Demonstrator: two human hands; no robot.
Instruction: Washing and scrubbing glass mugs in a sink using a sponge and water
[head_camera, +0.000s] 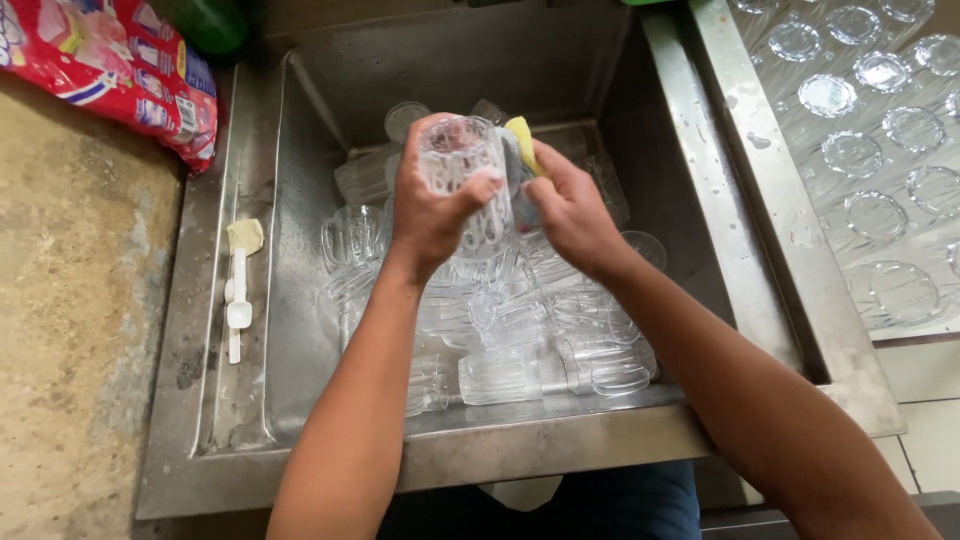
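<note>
Over the sink (255, 330), the left hand (430, 205) grips a clear ribbed glass (465, 165); the right hand (570, 205) closes on what looks like a yellow sponge (521, 135) beside it.

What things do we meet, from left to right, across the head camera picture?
Red printed bag → white plastic spoon on the sink ledge → left hand holding a clear glass → right hand with a yellow sponge → rows of upturned glasses on the drainer.
</note>
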